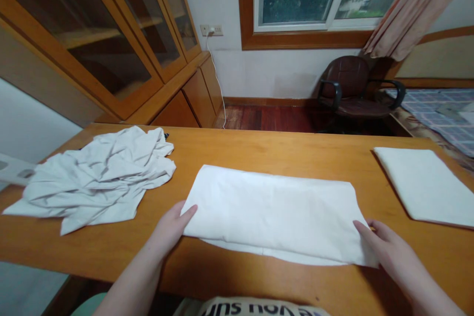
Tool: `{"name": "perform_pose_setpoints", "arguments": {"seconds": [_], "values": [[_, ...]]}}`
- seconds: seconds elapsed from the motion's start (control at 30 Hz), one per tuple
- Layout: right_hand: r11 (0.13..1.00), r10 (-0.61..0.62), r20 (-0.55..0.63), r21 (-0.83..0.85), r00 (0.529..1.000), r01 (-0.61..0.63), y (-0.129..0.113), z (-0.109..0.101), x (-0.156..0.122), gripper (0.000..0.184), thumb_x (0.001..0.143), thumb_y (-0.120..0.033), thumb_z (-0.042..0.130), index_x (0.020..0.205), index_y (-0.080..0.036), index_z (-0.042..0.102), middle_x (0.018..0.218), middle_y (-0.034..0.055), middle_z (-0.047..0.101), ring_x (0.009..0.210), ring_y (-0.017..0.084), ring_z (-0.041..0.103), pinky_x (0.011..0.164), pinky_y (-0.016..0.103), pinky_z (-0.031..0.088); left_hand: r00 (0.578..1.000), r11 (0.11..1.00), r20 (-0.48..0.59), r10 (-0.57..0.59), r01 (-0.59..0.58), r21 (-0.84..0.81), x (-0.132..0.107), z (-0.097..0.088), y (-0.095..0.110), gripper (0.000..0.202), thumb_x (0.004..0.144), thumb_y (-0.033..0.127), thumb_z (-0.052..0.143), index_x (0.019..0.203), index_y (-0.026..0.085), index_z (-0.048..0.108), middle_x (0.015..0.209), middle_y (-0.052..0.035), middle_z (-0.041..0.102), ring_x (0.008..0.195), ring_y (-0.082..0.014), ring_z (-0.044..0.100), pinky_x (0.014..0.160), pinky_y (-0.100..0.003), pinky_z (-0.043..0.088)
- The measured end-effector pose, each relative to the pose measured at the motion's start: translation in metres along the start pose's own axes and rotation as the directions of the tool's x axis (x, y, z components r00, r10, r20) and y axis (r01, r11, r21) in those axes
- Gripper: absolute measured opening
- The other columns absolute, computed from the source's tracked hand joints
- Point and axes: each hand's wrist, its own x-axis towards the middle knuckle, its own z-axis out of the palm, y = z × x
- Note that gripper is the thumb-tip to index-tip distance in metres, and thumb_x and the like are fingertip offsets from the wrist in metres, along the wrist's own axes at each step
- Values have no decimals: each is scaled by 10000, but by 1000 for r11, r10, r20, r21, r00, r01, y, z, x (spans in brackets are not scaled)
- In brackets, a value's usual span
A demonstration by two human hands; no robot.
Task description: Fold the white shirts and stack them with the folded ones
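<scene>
A white cloth [274,210], folded into a long flat rectangle, lies on the wooden table [281,150] in front of me. My left hand [171,227] rests at its near left corner, fingers stretched out flat and touching the edge. At the near right corner my right hand [388,252] lies flat on the table, its fingertips on the cloth's edge. Neither hand grips anything.
A crumpled pile of white cloths [99,177] sits at the left of the table. A neatly folded white cloth [425,185] lies at the right edge. Beyond the table stand a brown office chair [351,91], a wooden glass-door cabinet [122,39] and a bed [440,108].
</scene>
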Motion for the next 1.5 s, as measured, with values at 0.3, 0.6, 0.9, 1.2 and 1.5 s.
{"name": "perform_pose_setpoints", "arguments": {"seconds": [0.3, 0.6, 0.9, 1.2, 1.5], "values": [[982, -62, -189, -187, 980, 26, -25, 13, 45, 385, 714, -510, 487, 857, -169, 595, 769, 105, 681, 685, 255, 633, 586, 320, 445, 993, 995, 87, 86, -80, -65, 28, 11, 8, 501, 703, 509, 596, 1033, 135, 637, 1074, -110, 690, 1003, -296, 633, 845, -383, 496], [944, -40, -139, -331, 990, -9, -59, 7, 117, 474, 791, -529, 443, 805, -111, 666, 793, 170, 683, 726, 281, 632, 619, 337, 445, 992, 997, 125, 7, -16, 71, 96, 26, 45, 368, 749, 425, 524, 930, 139, 669, 941, -107, 723, 888, -271, 669, 732, -327, 504], [894, -177, -144, -437, 974, 97, -55, 18, 116, 523, 817, -555, 416, 914, -103, 661, 868, 188, 684, 839, 319, 633, 677, 345, 448, 991, 839, -70, 114, -58, 541, 111, 37, 56, 501, 878, 488, 304, 970, 132, 645, 986, -191, 686, 949, -326, 633, 751, -363, 455], [920, -175, -178, -380, 968, 96, -57, 13, 109, 406, 851, -443, 389, 846, -150, 671, 833, 154, 697, 811, 287, 641, 649, 323, 445, 988, 834, -81, 132, -67, 547, 108, 31, 53, 466, 916, 408, 246, 947, 158, 637, 1006, -157, 685, 940, -280, 635, 742, -323, 451], [845, -182, -122, -527, 976, 91, -54, 11, 108, 442, 879, -440, 337, 883, -131, 653, 851, 172, 687, 819, 296, 637, 628, 328, 430, 996, 778, -28, 88, -51, 626, 104, 31, 59, 448, 919, 352, 260, 980, 121, 639, 1015, -181, 681, 949, -295, 635, 769, -343, 451]]}}
